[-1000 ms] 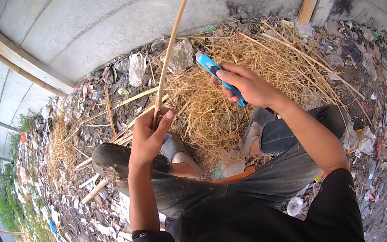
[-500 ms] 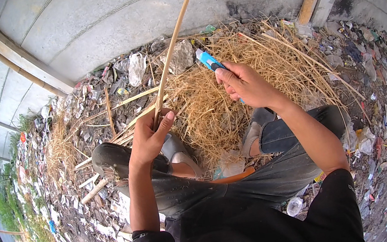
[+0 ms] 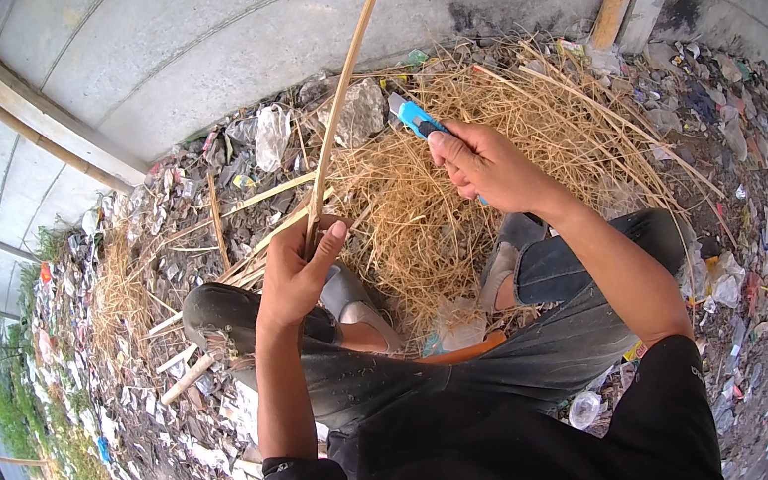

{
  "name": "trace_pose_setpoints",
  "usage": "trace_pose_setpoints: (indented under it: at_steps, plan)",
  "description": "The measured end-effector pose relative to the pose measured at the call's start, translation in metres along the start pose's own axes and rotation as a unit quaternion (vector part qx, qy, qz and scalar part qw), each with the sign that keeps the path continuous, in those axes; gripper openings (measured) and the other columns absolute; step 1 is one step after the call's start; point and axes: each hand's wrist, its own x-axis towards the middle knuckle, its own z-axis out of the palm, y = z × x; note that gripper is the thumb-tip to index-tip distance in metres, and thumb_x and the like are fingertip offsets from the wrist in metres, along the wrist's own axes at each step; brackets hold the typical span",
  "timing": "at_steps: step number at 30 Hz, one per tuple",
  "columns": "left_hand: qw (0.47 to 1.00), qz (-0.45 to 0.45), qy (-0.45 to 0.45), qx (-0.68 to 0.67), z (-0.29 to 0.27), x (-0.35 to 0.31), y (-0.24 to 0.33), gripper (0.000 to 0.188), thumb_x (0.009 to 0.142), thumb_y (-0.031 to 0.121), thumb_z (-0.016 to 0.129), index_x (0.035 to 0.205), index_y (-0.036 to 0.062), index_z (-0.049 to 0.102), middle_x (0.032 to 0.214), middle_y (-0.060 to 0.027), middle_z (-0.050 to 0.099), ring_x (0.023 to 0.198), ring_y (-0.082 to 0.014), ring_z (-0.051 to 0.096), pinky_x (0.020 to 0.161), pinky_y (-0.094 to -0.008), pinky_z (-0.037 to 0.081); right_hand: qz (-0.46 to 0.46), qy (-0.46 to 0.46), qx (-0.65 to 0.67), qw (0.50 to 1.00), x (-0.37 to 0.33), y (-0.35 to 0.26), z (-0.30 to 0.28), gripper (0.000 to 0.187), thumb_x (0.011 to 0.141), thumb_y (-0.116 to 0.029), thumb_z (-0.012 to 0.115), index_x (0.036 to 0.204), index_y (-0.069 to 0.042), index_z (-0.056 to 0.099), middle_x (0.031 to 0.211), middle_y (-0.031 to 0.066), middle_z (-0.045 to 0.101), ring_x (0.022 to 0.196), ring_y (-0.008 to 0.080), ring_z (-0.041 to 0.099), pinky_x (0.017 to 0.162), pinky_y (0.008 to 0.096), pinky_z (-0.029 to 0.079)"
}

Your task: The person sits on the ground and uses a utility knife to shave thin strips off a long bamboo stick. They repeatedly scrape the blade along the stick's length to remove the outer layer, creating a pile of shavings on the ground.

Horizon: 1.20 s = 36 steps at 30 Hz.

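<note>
My left hand is closed around the lower end of a long, thin bamboo strip, which slants up and away to the right, past the top edge of the view. In my right hand is a light blue utility knife, gripped with its short blade showing and its tip pointing up to the left. Blade and strip are apart. Under and beyond both hands lies a heap of dry, straw-coloured shavings, spread between and past my feet.
Several cut bamboo strips lie left of the heap. A grey stone and a crumpled clear plastic bag sit near the concrete wall. Litter covers the ground on both sides. A clear plastic cup lies by my right thigh.
Almost nothing differs. My right hand and the knife have shifted very slightly; the left hand and the bamboo strip look the same.
</note>
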Motion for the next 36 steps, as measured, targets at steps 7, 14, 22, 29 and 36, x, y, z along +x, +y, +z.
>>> trace_pose_setpoints:
  at_steps: [7, 14, 22, 29, 36]
  plan:
    - [1.000, -0.020, 0.004, -0.021, -0.0003, -0.0016, 0.0067, 0.034, 0.101, 0.032, 0.070, 0.099, -0.0020, 0.070, 0.067, 0.0083, 0.046, 0.063, -0.0041, 0.037, 0.055, -0.0269, 0.028, 0.004, -0.022, 0.030, 0.999, 0.0013, 0.0030, -0.0033, 0.032, 0.113, -0.032, 0.045, 0.096, -0.005, 0.053, 0.065, -0.0060, 0.040, 0.053, 0.0042, 0.037, 0.048, 0.0239, 0.033]
    - [1.000, -0.017, 0.003, -0.014, -0.0018, -0.0013, 0.0057, 0.035, 0.102, 0.033, 0.070, 0.101, -0.0028, 0.070, 0.067, 0.0082, 0.046, 0.063, -0.0041, 0.037, 0.055, -0.0269, 0.029, 0.012, -0.029, 0.041, 0.999, 0.0013, 0.0037, -0.0031, 0.030, 0.113, -0.030, 0.045, 0.100, -0.004, 0.054, 0.066, -0.0066, 0.036, 0.055, 0.0041, 0.035, 0.051, 0.0243, 0.034]
    - [0.999, -0.023, 0.002, -0.023, -0.0015, -0.0018, 0.0081, 0.035, 0.101, 0.032, 0.070, 0.100, -0.0027, 0.070, 0.067, 0.0083, 0.046, 0.063, -0.0040, 0.037, 0.055, -0.0267, 0.028, 0.020, -0.050, 0.046, 0.997, 0.0000, 0.0017, -0.0040, 0.030, 0.113, -0.029, 0.044, 0.104, -0.003, 0.054, 0.068, -0.0057, 0.037, 0.058, 0.0050, 0.035, 0.052, 0.0253, 0.035]
    - [0.999, -0.022, 0.000, -0.026, -0.0014, -0.0020, 0.0066, 0.035, 0.101, 0.032, 0.071, 0.100, -0.0022, 0.070, 0.067, 0.0085, 0.046, 0.063, -0.0039, 0.036, 0.055, -0.0266, 0.028, 0.017, -0.052, 0.041, 0.998, -0.0011, 0.0018, -0.0037, 0.029, 0.113, -0.027, 0.043, 0.107, -0.001, 0.054, 0.069, -0.0045, 0.040, 0.058, 0.0058, 0.038, 0.054, 0.0259, 0.037]
    - [1.000, -0.014, 0.004, -0.024, -0.0008, -0.0013, 0.0023, 0.035, 0.101, 0.033, 0.070, 0.104, -0.0017, 0.071, 0.066, 0.0088, 0.047, 0.061, -0.0028, 0.038, 0.053, -0.0256, 0.028, -0.005, -0.069, 0.025, 0.997, -0.0028, 0.0002, -0.0029, 0.027, 0.113, -0.023, 0.040, 0.111, 0.000, 0.054, 0.069, -0.0043, 0.038, 0.058, 0.0051, 0.036, 0.054, 0.0249, 0.036]
